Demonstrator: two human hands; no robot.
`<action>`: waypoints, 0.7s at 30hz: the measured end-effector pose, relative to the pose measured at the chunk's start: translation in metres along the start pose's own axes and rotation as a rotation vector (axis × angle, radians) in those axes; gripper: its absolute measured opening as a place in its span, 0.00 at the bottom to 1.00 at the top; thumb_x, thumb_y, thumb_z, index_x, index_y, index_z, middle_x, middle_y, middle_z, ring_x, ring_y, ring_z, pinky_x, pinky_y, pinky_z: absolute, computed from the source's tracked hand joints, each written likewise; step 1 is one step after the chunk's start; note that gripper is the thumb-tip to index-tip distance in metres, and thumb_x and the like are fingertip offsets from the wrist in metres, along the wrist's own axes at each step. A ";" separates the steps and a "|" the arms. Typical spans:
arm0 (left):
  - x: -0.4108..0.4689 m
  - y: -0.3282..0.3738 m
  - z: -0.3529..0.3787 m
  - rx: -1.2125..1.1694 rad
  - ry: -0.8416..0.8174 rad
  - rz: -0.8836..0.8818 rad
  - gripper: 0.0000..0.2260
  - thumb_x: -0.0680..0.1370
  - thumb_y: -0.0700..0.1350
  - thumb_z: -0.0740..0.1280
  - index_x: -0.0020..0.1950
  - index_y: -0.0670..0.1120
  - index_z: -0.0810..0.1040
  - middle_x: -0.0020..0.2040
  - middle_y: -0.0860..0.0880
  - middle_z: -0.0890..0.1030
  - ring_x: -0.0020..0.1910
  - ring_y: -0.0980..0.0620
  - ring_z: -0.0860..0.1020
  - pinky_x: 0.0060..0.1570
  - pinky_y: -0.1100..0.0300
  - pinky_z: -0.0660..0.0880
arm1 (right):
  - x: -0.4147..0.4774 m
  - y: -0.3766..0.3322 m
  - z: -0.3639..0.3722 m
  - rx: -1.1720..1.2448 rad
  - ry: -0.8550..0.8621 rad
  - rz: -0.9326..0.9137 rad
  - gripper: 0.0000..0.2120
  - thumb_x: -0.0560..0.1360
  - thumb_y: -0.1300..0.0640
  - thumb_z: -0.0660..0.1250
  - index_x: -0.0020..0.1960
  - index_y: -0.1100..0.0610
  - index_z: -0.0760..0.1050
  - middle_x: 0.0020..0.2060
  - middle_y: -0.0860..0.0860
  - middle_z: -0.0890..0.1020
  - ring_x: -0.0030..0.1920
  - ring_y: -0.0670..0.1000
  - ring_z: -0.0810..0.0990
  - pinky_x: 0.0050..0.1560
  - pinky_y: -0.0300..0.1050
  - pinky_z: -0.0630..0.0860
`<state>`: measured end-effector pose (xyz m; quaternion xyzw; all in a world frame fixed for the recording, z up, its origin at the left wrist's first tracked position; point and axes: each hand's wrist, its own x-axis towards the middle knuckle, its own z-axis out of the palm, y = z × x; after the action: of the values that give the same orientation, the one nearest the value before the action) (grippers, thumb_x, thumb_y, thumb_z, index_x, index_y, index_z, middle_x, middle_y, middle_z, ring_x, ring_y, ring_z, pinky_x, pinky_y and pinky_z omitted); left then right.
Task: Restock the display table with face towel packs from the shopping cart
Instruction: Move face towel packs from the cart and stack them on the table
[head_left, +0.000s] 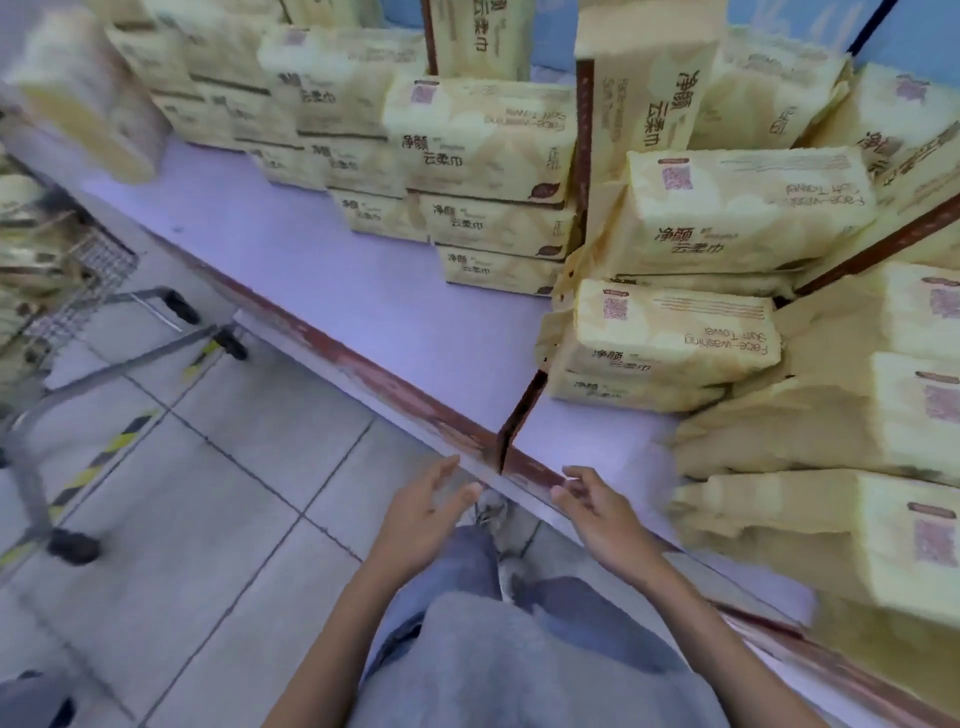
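- Face towel packs, pale-yellow plastic-wrapped blocks, crowd the lilac display table, upper right; others in the grey wire shopping cart, left edge.
- Left hand, right hand: empty, fingers relaxed, bottom centre.
- Likely light, squashy, slippery; grip long sides.

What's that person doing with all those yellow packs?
A person stands at the display table, which holds many stacked face towel packs. Right now both hands are empty: the left hand and right hand hover open by the table's front edge, fingers relaxed. The shopping cart sits to the left on the tiled floor, with what look like more packs inside.
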<state>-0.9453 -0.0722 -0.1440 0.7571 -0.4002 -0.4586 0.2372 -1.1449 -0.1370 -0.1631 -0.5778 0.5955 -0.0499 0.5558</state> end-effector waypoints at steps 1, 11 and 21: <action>-0.014 -0.010 0.001 -0.017 0.040 -0.029 0.21 0.78 0.51 0.65 0.70 0.46 0.70 0.68 0.49 0.73 0.65 0.53 0.71 0.60 0.63 0.65 | -0.003 0.001 0.005 -0.034 -0.043 -0.010 0.18 0.79 0.50 0.61 0.67 0.54 0.67 0.56 0.48 0.75 0.59 0.50 0.75 0.57 0.43 0.69; -0.135 -0.097 0.001 -0.402 0.516 -0.356 0.16 0.78 0.48 0.65 0.67 0.50 0.72 0.64 0.55 0.75 0.62 0.55 0.73 0.56 0.63 0.65 | -0.012 -0.043 0.084 -0.384 -0.418 -0.256 0.20 0.79 0.50 0.61 0.69 0.55 0.66 0.58 0.48 0.74 0.55 0.46 0.72 0.55 0.41 0.66; -0.165 -0.157 -0.041 -0.705 0.825 -0.522 0.14 0.79 0.45 0.65 0.65 0.49 0.73 0.62 0.52 0.76 0.61 0.53 0.74 0.56 0.63 0.66 | 0.010 -0.123 0.205 -0.599 -0.680 -0.416 0.21 0.79 0.49 0.60 0.69 0.55 0.65 0.60 0.51 0.74 0.57 0.50 0.74 0.57 0.43 0.69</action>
<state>-0.8909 0.1527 -0.1555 0.8216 0.0999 -0.2750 0.4893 -0.9169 -0.0651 -0.1602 -0.8023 0.2408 0.2048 0.5063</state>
